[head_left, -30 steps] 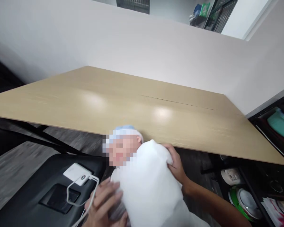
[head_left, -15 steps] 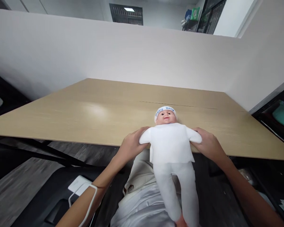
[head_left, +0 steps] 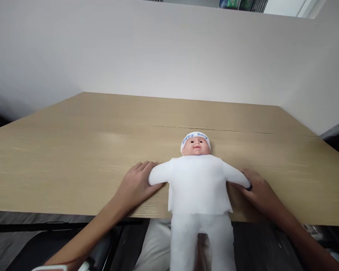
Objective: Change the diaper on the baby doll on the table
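Note:
A baby doll in a white top and white trousers faces me, its head toward the far side. Blue letters reading "Happy Baby" run across its white headband. My left hand is closed round the end of the doll's sleeve on the left. On the other side, my right hand grips the opposite sleeve, where a dark spot shows at the cuff. Both arms are stretched outward. The doll's upper body is over the table, while its legs hang past the front edge; its feet are out of view.
A pale wall rises behind the table. Below the table's front edge, a black chair seat stands at the lower left. Beneath the doll, my light trouser leg shows. Green and blue packages appear beyond the wall's top.
Both hands have moved forward over the table with the doll and spread further apart, drawing its arms out straighter. The view has tilted downward.

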A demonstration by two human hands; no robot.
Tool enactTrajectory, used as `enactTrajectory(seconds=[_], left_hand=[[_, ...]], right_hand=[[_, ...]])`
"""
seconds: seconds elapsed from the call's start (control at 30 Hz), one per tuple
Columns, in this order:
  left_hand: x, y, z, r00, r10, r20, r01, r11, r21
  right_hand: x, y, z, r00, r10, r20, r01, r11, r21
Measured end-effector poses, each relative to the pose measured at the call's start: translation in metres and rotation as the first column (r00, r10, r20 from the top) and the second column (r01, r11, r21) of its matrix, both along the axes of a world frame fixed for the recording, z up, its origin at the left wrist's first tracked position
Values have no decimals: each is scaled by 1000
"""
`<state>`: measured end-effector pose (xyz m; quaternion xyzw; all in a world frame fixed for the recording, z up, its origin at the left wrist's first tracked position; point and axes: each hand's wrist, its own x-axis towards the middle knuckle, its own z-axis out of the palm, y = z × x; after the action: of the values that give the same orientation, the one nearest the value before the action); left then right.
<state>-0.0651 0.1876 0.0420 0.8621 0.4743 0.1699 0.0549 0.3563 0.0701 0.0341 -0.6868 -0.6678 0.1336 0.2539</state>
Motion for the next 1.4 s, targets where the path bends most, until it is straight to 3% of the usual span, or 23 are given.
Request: enactTrajectory(seconds=[0.47,0.63,0.73,0.9,1.0,1.23,1.4], left_hand=[[28,168,-9,998,20,-61,-17,999,45],[43,210,-11,996,84,-37,-78,987,141],[40,216,-13,995,79,68,-91,979,183],[23,211,-19,980,-105,169,87,990,108],[21,215,-22,978,-86,192,77,996,55],[25,221,-29,979,-53,197,46,998,39],[27,209,-30,977,-11,211,-23,987,157]], right_hand=[[11,163,-26,992,22,124,-48,977,206],[26,221,-26,979,2,204,-59,960,274],[37,232,-28,974,2,228,-77,945,318],[49,221,-36,977,22,214,-97,933,347],[50,221,-38,980,6,200,-88,911,403],[51,230,-41,990,15,137,-57,951,303],[50,227,-45,974,-89,210,-12,900,435]])
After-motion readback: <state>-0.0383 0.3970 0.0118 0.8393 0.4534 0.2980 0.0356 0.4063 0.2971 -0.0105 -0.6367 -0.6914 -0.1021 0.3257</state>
